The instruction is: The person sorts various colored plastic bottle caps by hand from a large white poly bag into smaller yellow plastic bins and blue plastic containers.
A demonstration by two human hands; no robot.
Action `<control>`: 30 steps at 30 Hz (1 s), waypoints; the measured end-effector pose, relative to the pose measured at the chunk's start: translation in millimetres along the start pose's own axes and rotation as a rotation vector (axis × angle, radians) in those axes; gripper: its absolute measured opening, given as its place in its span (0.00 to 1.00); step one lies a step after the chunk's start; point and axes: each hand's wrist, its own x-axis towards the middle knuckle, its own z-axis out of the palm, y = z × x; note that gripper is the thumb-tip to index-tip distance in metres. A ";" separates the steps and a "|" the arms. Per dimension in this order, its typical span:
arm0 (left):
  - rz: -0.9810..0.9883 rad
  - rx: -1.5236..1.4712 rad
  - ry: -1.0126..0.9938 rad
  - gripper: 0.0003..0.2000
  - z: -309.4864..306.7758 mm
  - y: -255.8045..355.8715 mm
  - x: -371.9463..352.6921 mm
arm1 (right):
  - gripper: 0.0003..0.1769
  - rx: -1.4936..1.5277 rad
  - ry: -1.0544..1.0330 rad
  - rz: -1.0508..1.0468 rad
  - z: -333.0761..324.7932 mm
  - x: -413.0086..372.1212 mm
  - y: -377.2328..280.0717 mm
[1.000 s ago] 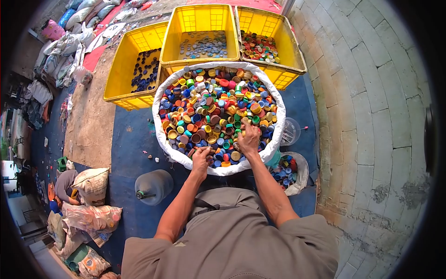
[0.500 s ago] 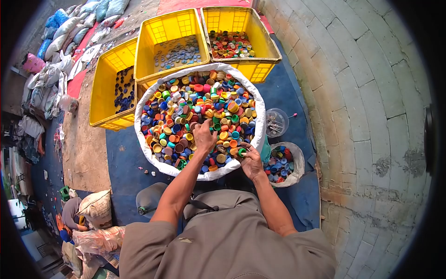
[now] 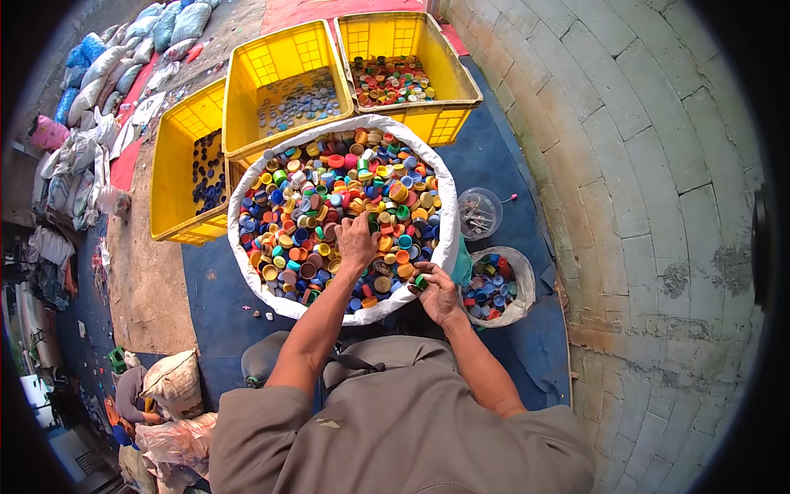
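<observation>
A big white sack (image 3: 452, 193) with a rolled rim stands in front of me, filled with bottle caps (image 3: 317, 216) of many colours. My left hand (image 3: 356, 243) is among the caps near the middle, its fingers bent down; a dark green cap shows beside the fingertips, and whether they grip it is hidden. At the sack's near right rim, my right hand (image 3: 439, 296) pinches a green bottle cap (image 3: 420, 281) between thumb and fingers.
Behind the sack stand three yellow crates (image 3: 191, 235) with sorted caps. On the right are a clear tub (image 3: 480, 214) and a small white sack (image 3: 520, 309) of mostly blue caps, beside a block wall (image 3: 634, 214). Full bags (image 3: 90, 82) lie far left; a person (image 3: 132, 391) sits lower left.
The view has shifted slightly, moving the sack and crates left in the picture. My right hand still holds the green cap, now drawn slightly back over the rim. My left hand stays among the caps.
</observation>
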 end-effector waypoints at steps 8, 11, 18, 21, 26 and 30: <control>-0.699 -1.509 -0.067 0.15 -26.1 -9.4 -30.7 | 0.16 -0.881 0.185 -0.355 7.8 61.5 -16.3; -0.827 -1.901 -0.042 0.12 -47.2 -15.4 -57.0 | 0.17 -1.166 0.267 -0.494 25.7 87.6 -29.4; -1.136 -2.040 0.055 0.08 -55.2 -22.3 -93.6 | 0.22 -1.582 0.354 -0.524 52.5 130.9 -40.0; -1.149 -1.955 0.040 0.07 -53.2 -20.9 -103.9 | 0.23 -1.691 0.384 -0.489 58.2 136.3 -36.4; -1.073 -1.597 0.018 0.08 -50.4 -17.7 -111.0 | 0.22 -1.689 0.389 -0.474 55.2 142.5 -31.9; -0.867 -1.197 -0.010 0.12 -46.3 -17.8 -107.2 | 0.23 -1.476 0.371 -0.455 50.0 144.7 -31.8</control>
